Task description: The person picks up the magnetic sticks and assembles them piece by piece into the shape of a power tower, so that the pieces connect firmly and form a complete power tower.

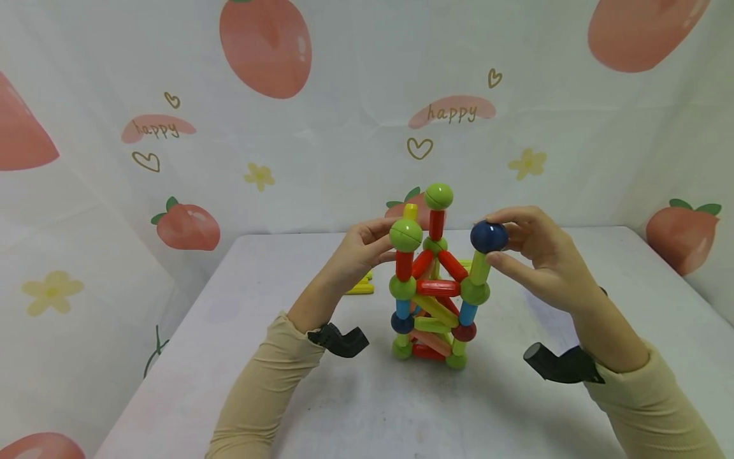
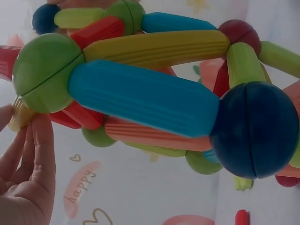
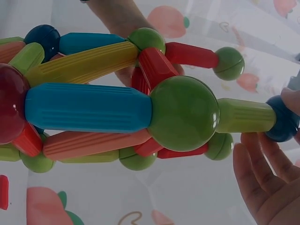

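A tower of magnetic sticks and balls (image 1: 438, 288) stands upright on the table, with coloured sticks joined by green, dark blue and dark red balls. At its right top corner, my right hand (image 1: 539, 261) pinches a dark blue ball (image 1: 489, 237), which sits on an upright light-green stick (image 3: 246, 116). My left hand (image 1: 369, 242) is behind the left top corner, holding a yellow stick (image 2: 21, 116) between thumb and fingers. Two red uprights topped by green balls (image 1: 406, 235) rise beside it. Whether the yellow stick's lower end touches the tower is hidden.
Several yellow sticks (image 1: 360, 289) lie on the white table (image 1: 275, 268) behind the left forearm. A loose red stick (image 2: 242, 217) shows in the left wrist view. Behind the table hangs a printed cloth (image 1: 344, 127).
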{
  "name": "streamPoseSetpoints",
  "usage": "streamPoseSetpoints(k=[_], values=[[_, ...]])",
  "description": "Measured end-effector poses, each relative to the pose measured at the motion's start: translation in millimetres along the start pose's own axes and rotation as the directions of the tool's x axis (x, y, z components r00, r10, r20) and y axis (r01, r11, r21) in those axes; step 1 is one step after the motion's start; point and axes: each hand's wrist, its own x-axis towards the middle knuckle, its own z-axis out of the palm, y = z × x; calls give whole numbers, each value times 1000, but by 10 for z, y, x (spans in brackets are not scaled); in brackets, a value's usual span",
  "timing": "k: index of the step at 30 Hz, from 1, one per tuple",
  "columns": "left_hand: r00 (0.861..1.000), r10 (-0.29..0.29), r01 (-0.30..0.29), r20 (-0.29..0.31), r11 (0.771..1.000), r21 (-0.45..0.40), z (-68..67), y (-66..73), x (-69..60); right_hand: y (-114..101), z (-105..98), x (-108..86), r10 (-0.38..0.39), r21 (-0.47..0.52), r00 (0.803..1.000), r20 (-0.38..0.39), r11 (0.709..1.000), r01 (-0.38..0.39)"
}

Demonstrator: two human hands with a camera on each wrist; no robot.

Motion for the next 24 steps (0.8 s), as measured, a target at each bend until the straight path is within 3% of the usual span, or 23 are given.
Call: streamPoseSetpoints(k=[12, 18, 24], values=[[995, 6, -8, 105, 1000, 10, 3, -33, 83, 1, 16, 2, 1, -4, 1000, 0, 1000, -1], [993, 18, -18, 115, 1000, 2, 39, -22, 88, 1, 20, 6, -2, 0, 1000, 5, 1000, 2], [996, -2, -4, 86, 998, 68, -2, -50, 75, 5, 21, 1, 1, -6, 1000, 7, 1000, -1]])
